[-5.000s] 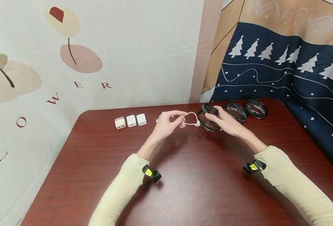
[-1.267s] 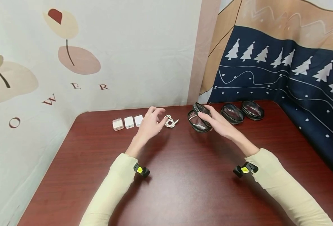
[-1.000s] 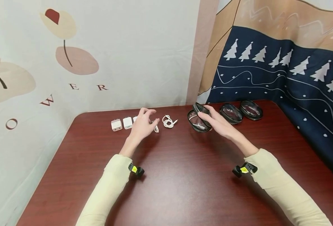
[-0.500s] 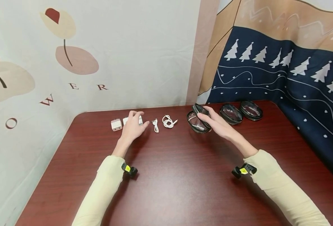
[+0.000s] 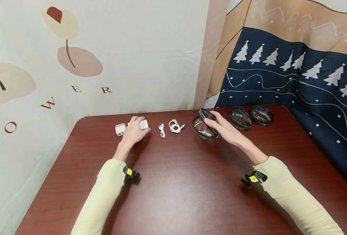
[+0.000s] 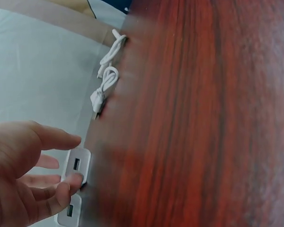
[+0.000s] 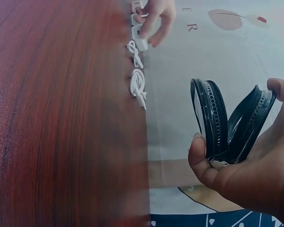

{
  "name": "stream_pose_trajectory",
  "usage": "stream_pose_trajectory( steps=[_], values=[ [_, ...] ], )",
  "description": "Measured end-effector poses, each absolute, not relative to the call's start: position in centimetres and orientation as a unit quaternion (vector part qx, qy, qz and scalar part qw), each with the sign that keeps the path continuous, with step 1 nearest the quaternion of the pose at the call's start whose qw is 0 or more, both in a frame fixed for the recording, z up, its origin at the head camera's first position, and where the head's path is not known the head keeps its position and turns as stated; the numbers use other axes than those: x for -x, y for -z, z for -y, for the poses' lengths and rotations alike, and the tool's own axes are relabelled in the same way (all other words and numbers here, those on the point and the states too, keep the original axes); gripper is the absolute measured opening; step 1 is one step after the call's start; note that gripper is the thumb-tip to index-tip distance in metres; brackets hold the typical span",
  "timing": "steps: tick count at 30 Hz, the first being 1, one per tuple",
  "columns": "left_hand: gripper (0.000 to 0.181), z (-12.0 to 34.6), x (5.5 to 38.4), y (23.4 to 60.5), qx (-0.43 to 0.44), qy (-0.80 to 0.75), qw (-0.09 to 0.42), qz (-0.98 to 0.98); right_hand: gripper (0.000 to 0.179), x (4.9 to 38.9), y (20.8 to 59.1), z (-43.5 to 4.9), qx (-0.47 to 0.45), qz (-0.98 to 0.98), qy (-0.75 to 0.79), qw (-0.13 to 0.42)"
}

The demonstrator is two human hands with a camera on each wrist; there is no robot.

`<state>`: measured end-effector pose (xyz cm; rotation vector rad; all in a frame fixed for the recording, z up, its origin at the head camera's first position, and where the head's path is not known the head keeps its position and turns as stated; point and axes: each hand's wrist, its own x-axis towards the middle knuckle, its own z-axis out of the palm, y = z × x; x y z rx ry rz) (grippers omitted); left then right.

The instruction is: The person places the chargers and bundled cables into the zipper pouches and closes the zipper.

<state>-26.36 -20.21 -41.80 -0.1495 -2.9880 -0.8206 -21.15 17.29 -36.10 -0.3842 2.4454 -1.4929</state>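
Observation:
My left hand is over the row of chargers at the table's back left. Its thumb and fingers straddle the opposite edges of a white USB charger, fingertips right at it. A second white charger is partly hidden beneath that hand, and a beige charger sits to its left. My right hand grips a round clear zip case with black trim, thumb at one side and fingers at the other. The case gapes wide, lid tilted up, and a white cable shows inside it.
Two white cables lie between my hands: a small bundled USB cable and a larger coiled cable. Two more round clear cases, one nearer and one farther, rest at the back right. Fabric-covered walls border the reddish-brown table.
A cable held earlier by my left hand now lies in the case. That hand has since moved left past the loose cables to the chargers. My right hand keeps holding the case, shifted slightly left.

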Motion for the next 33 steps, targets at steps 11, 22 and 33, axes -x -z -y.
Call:
stream_pose_trajectory(
  steps=[11,22,33],
  values=[
    [0.056,20.5,26.4,42.0,0.039,0.248,0.008,0.968,0.068,21.1,36.2,-17.2,0.136,-0.831,0.522,0.131],
    [0.051,20.9,26.1,42.1,0.048,0.251,0.024,0.966,0.067,21.2,36.4,-17.2,0.133,-0.832,0.524,0.123],
    [0.053,20.1,25.2,40.8,0.063,0.266,0.058,0.960,0.065,21.4,36.5,-16.7,0.132,-0.823,0.539,0.125]
  ],
)
